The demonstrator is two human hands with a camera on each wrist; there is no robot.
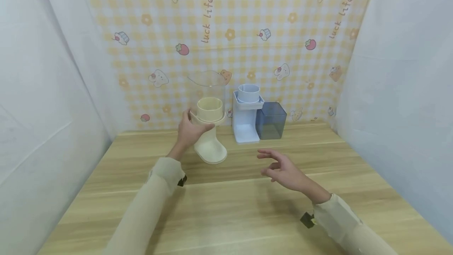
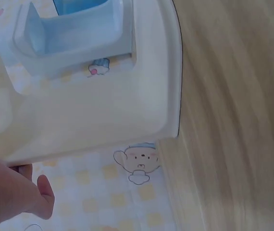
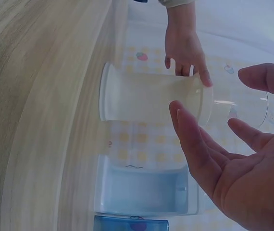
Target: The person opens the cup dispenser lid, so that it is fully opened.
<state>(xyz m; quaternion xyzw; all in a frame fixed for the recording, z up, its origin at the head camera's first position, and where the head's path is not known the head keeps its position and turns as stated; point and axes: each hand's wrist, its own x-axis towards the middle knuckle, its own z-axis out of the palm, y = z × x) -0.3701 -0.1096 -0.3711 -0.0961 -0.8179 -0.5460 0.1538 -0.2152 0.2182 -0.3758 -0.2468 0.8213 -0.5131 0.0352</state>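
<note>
A cream dispenser stand (image 1: 211, 149) with a round foot is upright on the table. A clear cylinder (image 1: 207, 84) rises from its top, around a short cream ring (image 1: 210, 110). My left hand (image 1: 190, 132) grips the stand's upper part from the left, thumb across the front; in the right wrist view the fingers of that hand (image 3: 182, 48) pass behind it. Above the table to the right hovers my right hand (image 1: 283, 171), fingers loosely bent and apart, holding nothing. In the right wrist view this hand (image 3: 247, 173) appears close to the camera.
A pale blue stand (image 1: 245, 129) with a ring (image 1: 249, 93) on top stands right of the cream one. Beside it sits a see-through dark blue box (image 1: 271, 121). A checked cloth (image 1: 247, 23) hangs behind the wooden table (image 1: 226, 207), with white curtains at both sides.
</note>
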